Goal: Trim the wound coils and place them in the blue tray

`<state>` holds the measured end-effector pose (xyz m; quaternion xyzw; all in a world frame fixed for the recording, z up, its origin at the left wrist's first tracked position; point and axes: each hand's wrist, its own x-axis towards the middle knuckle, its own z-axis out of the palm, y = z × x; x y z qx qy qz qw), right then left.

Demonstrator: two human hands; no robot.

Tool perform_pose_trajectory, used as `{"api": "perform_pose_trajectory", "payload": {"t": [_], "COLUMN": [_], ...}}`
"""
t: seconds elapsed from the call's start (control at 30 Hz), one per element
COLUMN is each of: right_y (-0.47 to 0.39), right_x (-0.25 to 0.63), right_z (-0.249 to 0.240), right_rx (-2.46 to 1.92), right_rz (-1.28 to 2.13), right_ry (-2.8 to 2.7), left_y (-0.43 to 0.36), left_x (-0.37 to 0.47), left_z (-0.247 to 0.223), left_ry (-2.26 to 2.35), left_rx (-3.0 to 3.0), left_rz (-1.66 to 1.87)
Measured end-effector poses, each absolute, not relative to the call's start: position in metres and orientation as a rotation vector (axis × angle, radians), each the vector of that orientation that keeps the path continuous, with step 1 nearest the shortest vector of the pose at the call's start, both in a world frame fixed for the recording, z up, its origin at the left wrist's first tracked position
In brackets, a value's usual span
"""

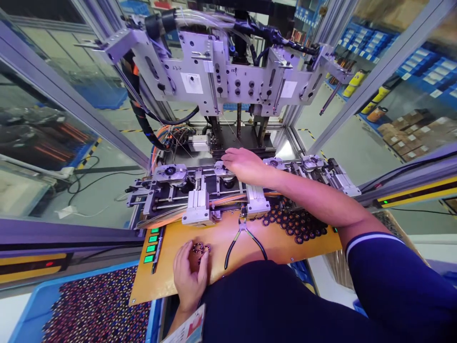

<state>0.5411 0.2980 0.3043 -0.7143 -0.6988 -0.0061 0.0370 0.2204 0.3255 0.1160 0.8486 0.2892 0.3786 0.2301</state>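
Worktop, yellow (218,236), head view: carries small dark rings in two lots, a few by the left hand (190,274) and a larger cluster (303,226) below the right forearm. Left hand: thumb and fingers apart, curved about the few rings (206,248). Right hand (244,164): reaching over a row of metal fixtures (171,172), fingers extended and close together above the second fixture from the left; whether they grip anything, cannot tell. Pliers (243,227), dark-handled, handles splayed, lying between the two lots. Blue bin (33,307), left of worktop, heaped with small parts.
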Motion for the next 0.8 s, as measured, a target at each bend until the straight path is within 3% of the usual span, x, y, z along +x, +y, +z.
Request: {"api": "perform_pose_trajectory", "payload": {"t": [0.33, 0.47, 0.53, 0.63, 0.8], "right_y": [0.269, 0.206, 0.165, 0.119, 0.106], "right_x": [0.531, 0.487, 0.463, 0.444, 0.449], "right_z": [0.294, 0.297, 0.28, 0.231, 0.16], "right_rx": [-2.181, -1.863, -1.792, -2.067, -2.247], "right_rz": [-0.099, -0.399, -0.396, -0.14, -0.015], "right_ry": [-2.052, -1.866, -1.76, -1.555, -1.336], "left_y": [0.324, 0.321, 0.318, 0.315, 0.312], "left_x": [0.224, 0.219, 0.214, 0.208, 0.22], "left_z": [0.118, 0.121, 0.127, 0.144, 0.182], "left_ry": [0.851, 0.911, 0.943, 0.934, 0.644], "left_rx": [2.262, 2.171, 2.106, 2.014, 1.967], "left_rz": [1.06, 1.027, 1.007, 0.966, 0.689]}}
